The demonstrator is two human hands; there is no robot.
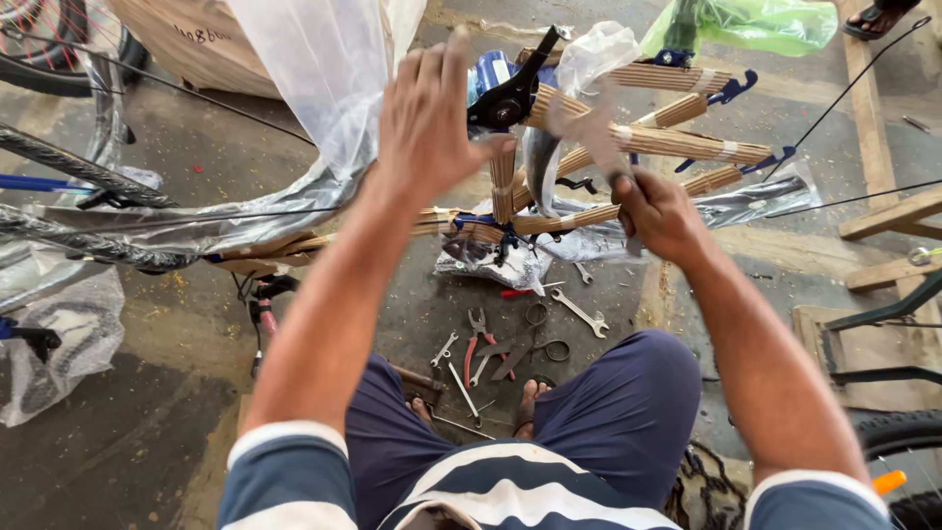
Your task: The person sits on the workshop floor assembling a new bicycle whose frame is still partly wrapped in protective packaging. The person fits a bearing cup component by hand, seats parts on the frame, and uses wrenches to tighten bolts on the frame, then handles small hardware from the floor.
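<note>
A bicycle frame, wrapped in brown corrugated cardboard strips, stands over the concrete floor with clear plastic wrap peeling off. The left hand spreads wide against the frame, seemingly steadying it. The right hand grips a blurred tool at the wrapping. A spanner and red-handled pliers lie below.

A bicycle frame, tubes wrapped in corrugated cardboard, held up above scattered tools.
</note>
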